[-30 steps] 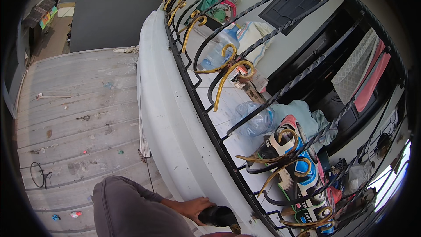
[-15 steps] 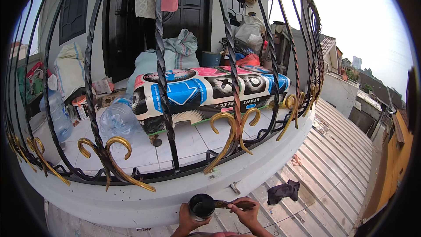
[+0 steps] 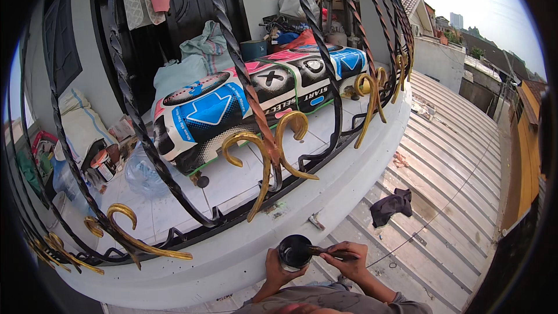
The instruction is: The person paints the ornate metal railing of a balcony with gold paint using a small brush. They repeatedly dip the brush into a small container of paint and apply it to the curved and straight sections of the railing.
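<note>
Left hand (image 3: pixel 275 267) is wrapping one can (image 3: pixel 294 251), dark inside, fingers opened only to the can's width. Right hand (image 3: pixel 353 257) is gripping one brush (image 3: pixel 318 250) by its handle, far end meeting the can's rim. The can is overlapping the outer edge of the ledge (image 3: pixel 232 264). Behind the railing (image 3: pixel 250 90), one printed bundle (image 3: pixel 272 79) is resting; two water jugs (image 3: pixel 145 177) are showing near its left end. One dark cloth (image 3: pixel 391 206) is lying on the roof (image 3: pixel 436 180).

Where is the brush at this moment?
In the head view, low and just right of centre: the brush is in the right hand, its far end at the mouth of the cup that the left hand holds.
</note>
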`<state>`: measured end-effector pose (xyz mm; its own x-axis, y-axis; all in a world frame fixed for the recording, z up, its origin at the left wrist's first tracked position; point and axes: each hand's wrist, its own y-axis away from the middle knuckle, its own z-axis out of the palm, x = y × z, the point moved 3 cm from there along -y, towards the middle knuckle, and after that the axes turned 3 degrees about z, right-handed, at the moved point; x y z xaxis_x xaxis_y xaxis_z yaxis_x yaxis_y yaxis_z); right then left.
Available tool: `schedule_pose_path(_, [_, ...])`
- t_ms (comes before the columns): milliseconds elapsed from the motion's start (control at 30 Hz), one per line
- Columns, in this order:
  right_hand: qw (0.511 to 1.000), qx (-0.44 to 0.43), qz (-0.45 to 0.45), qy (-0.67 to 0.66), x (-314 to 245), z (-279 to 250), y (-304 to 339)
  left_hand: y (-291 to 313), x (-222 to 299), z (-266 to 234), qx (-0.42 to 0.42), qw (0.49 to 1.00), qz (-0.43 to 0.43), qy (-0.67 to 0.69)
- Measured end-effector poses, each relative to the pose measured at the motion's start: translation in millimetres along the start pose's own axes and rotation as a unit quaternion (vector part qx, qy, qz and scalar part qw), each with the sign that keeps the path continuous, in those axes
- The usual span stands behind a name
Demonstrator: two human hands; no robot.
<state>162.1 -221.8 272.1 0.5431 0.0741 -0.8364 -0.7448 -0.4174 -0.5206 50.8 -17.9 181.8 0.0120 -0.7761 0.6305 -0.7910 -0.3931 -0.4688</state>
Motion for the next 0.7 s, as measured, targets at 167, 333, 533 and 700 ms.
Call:
schedule_pose_path(167, [0.998,0.023,-0.056,0.002,-8.4,-3.3,-0.9,-4.3,-0.7,7.0,0.034,0.989,0.033,0.142])
schedule_pose_path(333, [0.995,0.055,-0.075,-0.017,-12.4,-1.8,-2.6,-8.8,-4.3,6.9,-0.001,0.993,0.037,0.112])
schedule_pose_path(533, [1.000,0.007,-0.011,0.000,-8.3,-0.3,-4.7,-11.3,-6.1,11.9,0.027,0.983,0.009,0.180])
schedule_pose_path(700, [0.998,0.041,0.004,-0.039,-3.0,-4.6,-7.6,-16.9,-2.7,13.7,-0.027,0.997,0.057,0.047])
